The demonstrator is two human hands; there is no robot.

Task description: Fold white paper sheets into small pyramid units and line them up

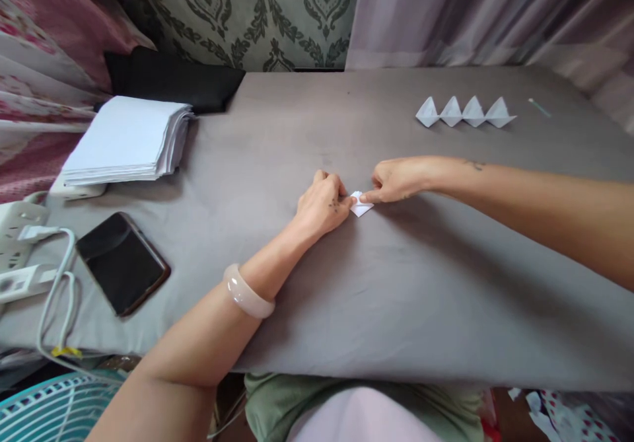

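A small piece of white folded paper (362, 209) lies on the grey-covered table between my hands. My left hand (324, 203), closed with curled fingers, has its thumb tip on the paper's left side. From the right, my right hand (393, 181) presses a fingertip on the paper's upper right, its other fingers bent in. The fingertips cover part of the folds. Farther back on the right, several white folded paper boats (451, 113) stand in a row, touching end to end.
A thick stack of white paper (123, 139) lies at the left, with black cloth (173, 78) behind it. Nearer are a phone (123, 263) and a power strip (17, 234) with white cables. A thin small stick (539, 107) lies far right. Below the table's edge is a turquoise basket (59, 405).
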